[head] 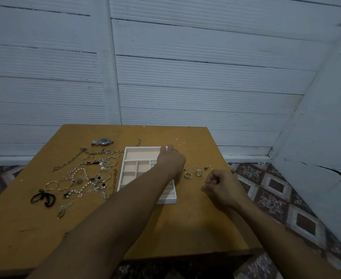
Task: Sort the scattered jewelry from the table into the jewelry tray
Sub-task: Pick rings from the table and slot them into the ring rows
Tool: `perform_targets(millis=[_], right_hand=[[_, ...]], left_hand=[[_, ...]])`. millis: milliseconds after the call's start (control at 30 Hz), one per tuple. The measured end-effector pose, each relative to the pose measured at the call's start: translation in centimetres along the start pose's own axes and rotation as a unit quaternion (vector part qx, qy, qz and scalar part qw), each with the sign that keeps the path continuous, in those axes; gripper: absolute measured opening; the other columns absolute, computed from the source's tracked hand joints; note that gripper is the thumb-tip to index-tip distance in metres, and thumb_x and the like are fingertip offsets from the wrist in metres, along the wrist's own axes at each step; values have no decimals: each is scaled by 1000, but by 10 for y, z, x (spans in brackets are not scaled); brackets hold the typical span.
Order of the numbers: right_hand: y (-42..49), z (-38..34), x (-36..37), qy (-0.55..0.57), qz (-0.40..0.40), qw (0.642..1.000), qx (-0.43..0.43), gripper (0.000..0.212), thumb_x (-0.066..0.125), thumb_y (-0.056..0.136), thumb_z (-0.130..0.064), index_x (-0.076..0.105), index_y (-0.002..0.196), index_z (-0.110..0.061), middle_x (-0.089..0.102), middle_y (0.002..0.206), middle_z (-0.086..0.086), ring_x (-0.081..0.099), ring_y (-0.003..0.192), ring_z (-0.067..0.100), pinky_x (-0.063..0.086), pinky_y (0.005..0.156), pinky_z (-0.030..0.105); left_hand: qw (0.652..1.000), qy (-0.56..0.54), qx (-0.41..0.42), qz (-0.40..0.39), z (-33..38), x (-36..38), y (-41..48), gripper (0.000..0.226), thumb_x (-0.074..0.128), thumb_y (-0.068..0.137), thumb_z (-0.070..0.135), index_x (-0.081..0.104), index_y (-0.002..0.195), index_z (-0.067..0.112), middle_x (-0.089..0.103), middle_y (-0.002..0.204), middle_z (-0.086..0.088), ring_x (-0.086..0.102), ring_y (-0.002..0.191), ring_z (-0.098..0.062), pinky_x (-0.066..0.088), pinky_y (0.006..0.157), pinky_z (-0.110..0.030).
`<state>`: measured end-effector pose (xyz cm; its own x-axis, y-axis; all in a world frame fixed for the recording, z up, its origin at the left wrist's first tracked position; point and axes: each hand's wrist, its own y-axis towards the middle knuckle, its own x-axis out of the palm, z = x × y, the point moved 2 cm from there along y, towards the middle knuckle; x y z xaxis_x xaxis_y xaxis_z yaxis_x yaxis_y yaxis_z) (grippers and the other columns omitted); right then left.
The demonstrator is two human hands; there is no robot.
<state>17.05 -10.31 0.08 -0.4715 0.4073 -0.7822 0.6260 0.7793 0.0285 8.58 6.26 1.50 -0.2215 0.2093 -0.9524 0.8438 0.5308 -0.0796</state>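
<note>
A white jewelry tray (125,156) with pale pink compartments sits mid-table. My left hand (170,160) reaches across it and its fingers rest on the tray's far right rim. My right hand (220,186) hovers right of the tray and pinches a small ring (204,185) between thumb and finger. Several more rings (193,172) lie on the table just beyond that hand. A heap of chains, bracelets and a pearl strand (85,176) is spread left of the tray. One small piece lies in a tray compartment (153,164).
A silver wristwatch (102,141) lies at the table's back left, and a short chain (139,142) behind the tray. A black cord (43,198) sits at the left front. The wooden table (185,228) stands against a white panelled wall; patterned floor tiles (276,188) show at right.
</note>
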Motion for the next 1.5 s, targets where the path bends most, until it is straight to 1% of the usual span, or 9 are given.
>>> perform_targets(millis=[167, 367, 467, 633, 800, 1100, 1200, 1333, 1500], right_hand=[[-4, 2, -2, -1, -8, 1000, 10, 14, 76, 80, -25, 64, 74, -22, 66, 70, -1, 62, 68, 15, 51, 62, 32], [-6, 2, -5, 4, -9, 1000, 12, 12, 74, 82, -21, 64, 76, -20, 66, 71, 1, 58, 66, 13, 49, 61, 31], [-8, 2, -5, -1, -12, 1000, 10, 12, 74, 82, -22, 63, 76, -21, 62, 70, -2, 55, 65, 11, 45, 60, 26], [-7, 2, -8, -13, -15, 1000, 14, 12, 75, 82, -23, 64, 77, -21, 64, 75, -2, 58, 70, 13, 45, 60, 25], [-8, 0, -6, -20, -15, 1000, 8, 13, 75, 82, -24, 63, 76, -23, 66, 76, -1, 62, 74, 17, 51, 65, 31], [-10, 3, -8, -12, -20, 1000, 12, 13, 73, 82, -24, 63, 75, -22, 64, 75, -1, 58, 70, 13, 47, 62, 28], [-9, 1, -6, -13, -20, 1000, 11, 13, 74, 81, -25, 63, 75, -23, 64, 75, -3, 60, 72, 14, 49, 63, 30], [-10, 0, -4, -14, -24, 999, 16, 13, 75, 80, -27, 64, 75, -24, 65, 75, -3, 62, 74, 16, 55, 71, 39], [-10, 0, -5, -21, -26, 999, 16, 11, 74, 82, -26, 64, 77, -24, 65, 76, -3, 61, 74, 14, 52, 69, 34]], left_hand=[[1000, -5, -13, -9, 5, 2, 2, 35, 42, 97, 13, 48, 132, 10, 49, 136, -16, 28, 134, -34, 22, 108, -51], [999, 1, -31, -20, 7, -2, 4, 36, 51, 95, 29, 52, 129, 16, 48, 138, -13, 27, 134, -32, 19, 110, -51], [999, 19, -26, -23, 7, -2, 6, 38, 48, 97, 31, 51, 132, 16, 44, 141, -14, 25, 136, -32, 17, 110, -52], [999, 4, -17, -40, 5, -6, 7, 34, 50, 95, 20, 52, 129, 15, 46, 139, -15, 25, 136, -32, 15, 110, -54], [997, -38, -38, -46, 8, -10, 5, 35, 51, 93, 15, 52, 128, 16, 47, 138, -13, 25, 136, -32, 15, 111, -52], [995, -64, -49, -52, 10, -8, 5, 35, 49, 95, 12, 51, 129, 15, 46, 139, -14, 22, 138, -33, 13, 111, -55], [995, -59, -63, -49, 8, -6, 4, 36, 58, 90, 24, 54, 125, 18, 50, 134, -11, 27, 134, -31, 18, 108, -53], [996, -53, -64, -30, 8, -4, 5, 59, 66, 82, 54, 53, 129, 21, 48, 138, -8, 25, 136, -30, 18, 108, -52], [997, -63, -38, -21, 3, -6, 4, 57, 65, 85, 47, 49, 132, 18, 47, 140, -9, 25, 137, -31, 17, 109, -55]])
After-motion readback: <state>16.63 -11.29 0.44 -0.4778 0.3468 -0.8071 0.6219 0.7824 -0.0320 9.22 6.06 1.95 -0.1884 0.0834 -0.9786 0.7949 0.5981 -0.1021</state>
